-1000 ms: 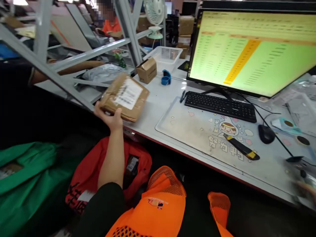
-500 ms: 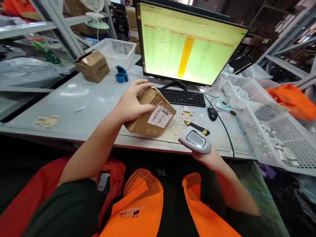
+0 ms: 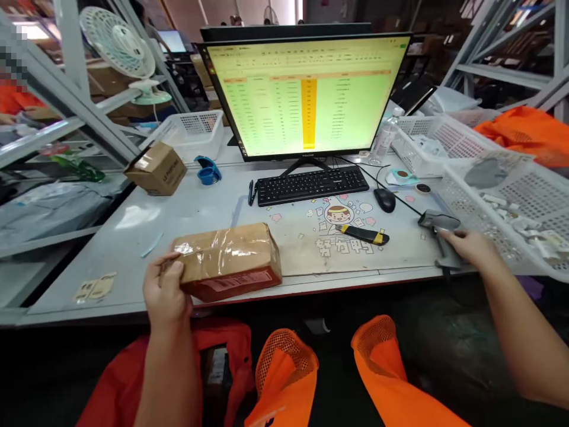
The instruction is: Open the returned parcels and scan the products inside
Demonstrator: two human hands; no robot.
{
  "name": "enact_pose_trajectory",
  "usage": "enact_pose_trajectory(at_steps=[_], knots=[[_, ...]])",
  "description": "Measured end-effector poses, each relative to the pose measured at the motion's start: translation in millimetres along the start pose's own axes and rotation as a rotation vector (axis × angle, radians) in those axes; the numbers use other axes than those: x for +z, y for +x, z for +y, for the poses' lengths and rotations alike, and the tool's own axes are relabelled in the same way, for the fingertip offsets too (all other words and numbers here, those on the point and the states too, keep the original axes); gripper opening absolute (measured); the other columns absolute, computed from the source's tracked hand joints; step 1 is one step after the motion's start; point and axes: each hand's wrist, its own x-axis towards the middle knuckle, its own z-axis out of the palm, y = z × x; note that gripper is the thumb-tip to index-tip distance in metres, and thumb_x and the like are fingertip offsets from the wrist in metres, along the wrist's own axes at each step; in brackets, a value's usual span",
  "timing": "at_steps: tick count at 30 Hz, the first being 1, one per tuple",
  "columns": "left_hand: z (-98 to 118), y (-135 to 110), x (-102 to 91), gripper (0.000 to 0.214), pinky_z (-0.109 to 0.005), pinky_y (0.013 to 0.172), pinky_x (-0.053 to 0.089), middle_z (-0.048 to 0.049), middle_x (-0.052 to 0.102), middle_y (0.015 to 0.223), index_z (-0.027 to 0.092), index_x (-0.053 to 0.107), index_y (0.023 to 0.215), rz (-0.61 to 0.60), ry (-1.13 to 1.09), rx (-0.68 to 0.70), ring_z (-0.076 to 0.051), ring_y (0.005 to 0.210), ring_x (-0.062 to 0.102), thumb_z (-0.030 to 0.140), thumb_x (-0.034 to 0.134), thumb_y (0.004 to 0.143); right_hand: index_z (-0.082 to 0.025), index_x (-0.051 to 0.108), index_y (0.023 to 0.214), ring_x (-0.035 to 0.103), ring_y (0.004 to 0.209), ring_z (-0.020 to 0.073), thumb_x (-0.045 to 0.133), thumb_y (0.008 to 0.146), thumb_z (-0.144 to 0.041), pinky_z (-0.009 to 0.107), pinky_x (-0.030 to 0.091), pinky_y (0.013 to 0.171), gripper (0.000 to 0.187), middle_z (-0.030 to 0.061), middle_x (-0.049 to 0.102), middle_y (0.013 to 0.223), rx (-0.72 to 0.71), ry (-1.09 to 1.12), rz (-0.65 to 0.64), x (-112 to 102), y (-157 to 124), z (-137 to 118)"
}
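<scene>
My left hand (image 3: 166, 287) grips the left end of a taped brown cardboard box (image 3: 231, 252), thumb on top and fingers around the far corner. The box lies near the table's front edge with a reddish label on its front side, partly in shadow. Over at the right, my right hand (image 3: 471, 249) has its fingers on a grey barcode scanner (image 3: 450, 252), which is at the table's right front edge beside a white basket. A black and yellow utility knife (image 3: 362, 233) lies on the printed desk mat (image 3: 306, 255) between the two hands.
A monitor (image 3: 306, 101) stands behind a keyboard (image 3: 311, 185) and mouse (image 3: 384, 200). White baskets (image 3: 511, 207) line the right side. A small carton (image 3: 157, 169), a blue-lidded container (image 3: 208, 172) and another white basket (image 3: 195, 133) sit at left.
The box has been turned and lowered leftward onto the table, its white label no longer showing. My right hand has carried the scanner right, away from the box. The view has shifted.
</scene>
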Motion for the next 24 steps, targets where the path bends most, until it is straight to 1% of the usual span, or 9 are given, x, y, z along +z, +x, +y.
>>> enact_pose_trajectory(at_steps=[2, 4, 7, 11, 14, 16, 19, 22, 24], knots=[[-5.7, -2.1, 17.7, 0.007, -0.050, 0.124, 0.051, 0.0101, 0.081, 0.124, 0.034, 0.070, 0.086, -0.027, -0.073, 0.058, -0.029, 0.138, 0.068, 0.036, 0.068, 0.079, -0.013, 0.078, 0.103, 0.066, 0.115, 0.0495, 0.065, 0.086, -0.046, 0.070, 0.048, 0.102, 0.039, 0.0312, 0.070, 0.107, -0.020, -0.146, 0.070, 5.6, 0.5, -33.7], [-14.4, 2.3, 39.8, 0.011, -0.055, 0.122, 0.052, 0.0066, 0.082, 0.121, 0.032, 0.072, 0.087, -0.048, -0.140, 0.132, -0.031, 0.132, 0.072, 0.034, 0.065, 0.079, -0.007, 0.074, 0.121, 0.063, 0.122, 0.0433, 0.050, 0.096, -0.036, 0.063, 0.047, 0.109, 0.046, 0.0297, 0.069, 0.122, -0.133, -0.144, -0.005, 27.2, 3.2, -84.0], [-27.8, 10.8, 74.3, 0.025, -0.060, 0.116, 0.054, -0.0078, 0.081, 0.124, 0.021, 0.072, 0.096, -0.074, -0.166, 0.253, -0.036, 0.123, 0.075, 0.035, 0.058, 0.080, -0.017, 0.077, 0.119, 0.067, 0.115, 0.0294, 0.058, 0.097, -0.036, 0.042, 0.052, 0.106, 0.035, 0.0133, 0.076, 0.122, -0.363, -0.091, -0.288, 86.9, 16.0, -165.5], [-24.1, -1.1, 88.6, 0.028, -0.058, 0.115, 0.051, -0.0178, 0.067, 0.142, 0.018, 0.068, 0.108, 0.097, 0.106, 0.480, -0.036, 0.135, 0.064, 0.032, 0.055, 0.088, -0.014, 0.066, 0.145, 0.050, 0.142, 0.0330, 0.061, 0.097, -0.031, 0.046, 0.038, 0.121, 0.051, 0.0156, 0.065, 0.148, -0.517, -0.110, -0.410, 158.3, 31.5, -234.4], [-1.1, -38.3, 83.6, 0.018, -0.062, 0.122, 0.041, -0.0147, 0.065, 0.139, 0.023, 0.067, 0.106, 0.123, 0.250, 0.741, -0.038, 0.147, 0.052, 0.026, 0.064, 0.089, -0.009, 0.060, 0.149, 0.049, 0.140, 0.0377, 0.055, 0.099, -0.028, 0.054, 0.035, 0.119, 0.054, 0.0225, 0.067, 0.142, -0.512, -0.152, -0.410, 179.7, 34.6, -252.8], [18.1, -69.2, 90.0, 0.022, -0.062, 0.121, 0.040, -0.0131, 0.066, 0.136, 0.025, 0.067, 0.110, -0.023, 0.275, 0.851, -0.039, 0.149, 0.050, 0.030, 0.070, 0.089, -0.005, 0.058, 0.149, 0.050, 0.137, 0.0397, 0.051, 0.102, -0.031, 0.056, 0.034, 0.117, 0.054, 0.0258, 0.066, 0.139, -0.490, -0.176, -0.386, 185.6, 36.1, -259.2], [42.4, -101.9, 113.9, 0.040, -0.063, 0.123, 0.033, -0.0155, 0.070, 0.133, 0.024, 0.067, 0.119, -0.213, 0.428, 0.867, -0.042, 0.141, 0.057, 0.046, 0.079, 0.088, -0.002, 0.066, 0.138, 0.048, 0.136, 0.0436, 0.049, 0.104, -0.038, 0.058, 0.035, 0.115, 0.053, 0.0292, 0.061, 0.141, -0.464, -0.210, -0.384, 187.5, 39.1, -268.5], [51.0, -105.8, 122.9, 0.031, -0.061, 0.126, 0.026, -0.0137, 0.076, 0.126, 0.023, 0.069, 0.118, -0.240, 0.532, 0.845, -0.038, 0.131, 0.066, 0.034, 0.080, 0.090, -0.003, 0.069, 0.135, 0.046, 0.139, 0.0445, 0.044, 0.106, -0.038, 0.057, 0.037, 0.115, 0.053, 0.0295, 0.058, 0.146, -0.471, -0.221, -0.415, 175.4, 34.1, -266.7], [48.8, -98.1, 109.4, 0.026, -0.061, 0.128, 0.028, -0.0129, 0.078, 0.123, 0.022, 0.070, 0.114, -0.264, 0.487, 0.879, -0.037, 0.132, 0.067, 0.023, 0.079, 0.090, -0.007, 0.067, 0.141, 0.050, 0.138, 0.0397, 0.045, 0.106, -0.038, 0.051, 0.040, 0.115, 0.051, 0.0251, 0.059, 0.147, -0.512, -0.209, -0.464, 158.0, 20.0, -250.7]])
